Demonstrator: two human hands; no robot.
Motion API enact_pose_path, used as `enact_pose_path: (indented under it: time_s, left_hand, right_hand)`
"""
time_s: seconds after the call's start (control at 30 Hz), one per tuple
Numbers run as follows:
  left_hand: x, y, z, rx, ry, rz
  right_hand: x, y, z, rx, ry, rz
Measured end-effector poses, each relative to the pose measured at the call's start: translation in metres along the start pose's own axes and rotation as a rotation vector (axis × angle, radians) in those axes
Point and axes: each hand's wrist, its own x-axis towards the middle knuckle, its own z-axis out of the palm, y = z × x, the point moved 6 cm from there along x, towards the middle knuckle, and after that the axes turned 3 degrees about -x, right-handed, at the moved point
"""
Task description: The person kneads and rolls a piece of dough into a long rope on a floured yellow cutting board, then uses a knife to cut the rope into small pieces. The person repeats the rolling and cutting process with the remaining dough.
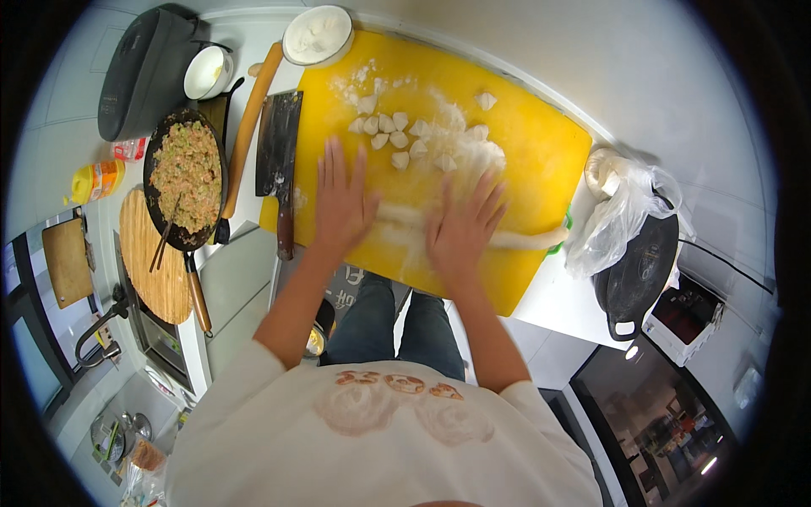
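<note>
A long rope of dough [529, 240] lies across the yellow cutting board [538, 171], its right end reaching the board's edge. My right hand [466, 225] rests palm down over the rope's middle, fingers spread. At the rope's left end is my left hand [344, 203], also palm down and flat, blurred at the thumb; it hides whether the dough runs beneath it. Beyond my fingers sit several small cut dough pieces [399, 140] and a patch of white flour [488, 155]. Left of my left hand lies a cleaver [279, 139], its handle pointing towards me.
A wooden rolling pin [250, 133] lies beside a black pan [223, 190] of chopped filling [188, 168] with chopsticks in it. A bowl of flour [318, 37] stands at the far left corner. To the right are a plastic bag [611, 222] and a black lidded appliance [640, 266].
</note>
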Motion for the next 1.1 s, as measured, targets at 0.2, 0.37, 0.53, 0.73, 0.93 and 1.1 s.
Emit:
enact_pose_path:
  time_s: [0.2,0.37,0.53,0.73,0.93,1.1]
  left_hand:
    - [-0.086,0.034,-0.019,-0.003,-0.093,-0.075]
    - [0.017,0.014,-0.014,0.125,0.157,-0.090]
    - [0.010,0.081,-0.002,-0.131,0.083,0.274]
    - [-0.024,0.120,0.042,-0.188,-0.245,0.183]
    - [-0.080,0.113,0.014,-0.033,-0.240,0.162]
    - [0.042,0.111,0.037,0.040,0.071,0.159]
  right_hand:
    - [-0.100,-0.020,-0.007,0.055,-0.111,-0.082]
    - [0.023,0.021,-0.004,-0.076,0.073,-0.013]
    - [0.025,0.063,-0.036,-0.099,0.007,-0.077]
    - [-0.107,0.041,-0.039,0.018,-0.183,-0.076]
    - [-0.078,0.056,-0.035,-0.037,-0.071,-0.038]
    - [0.033,0.076,-0.035,-0.116,0.183,-0.024]
